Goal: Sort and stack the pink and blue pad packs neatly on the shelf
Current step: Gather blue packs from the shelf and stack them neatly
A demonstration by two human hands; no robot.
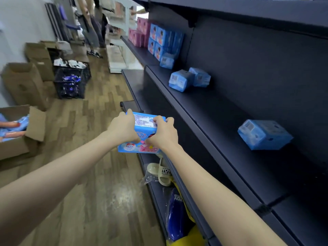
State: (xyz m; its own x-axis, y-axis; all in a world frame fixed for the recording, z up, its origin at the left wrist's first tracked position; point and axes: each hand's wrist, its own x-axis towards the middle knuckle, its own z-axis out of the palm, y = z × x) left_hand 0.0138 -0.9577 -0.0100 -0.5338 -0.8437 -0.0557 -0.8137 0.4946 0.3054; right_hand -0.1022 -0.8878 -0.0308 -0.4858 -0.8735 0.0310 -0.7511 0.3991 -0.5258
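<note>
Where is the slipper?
In the head view the beige slipper lies on a lower shelf, near the bottom middle, right under the blue pack that the left hand and right hand hold.

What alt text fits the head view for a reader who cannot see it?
The left hand and right hand grip a blue pad pack before a dark shelf. Loose blue packs lie scattered on it; stacked blue packs and pink packs stand at its far end. Cardboard boxes sit on the floor to the left.
</note>
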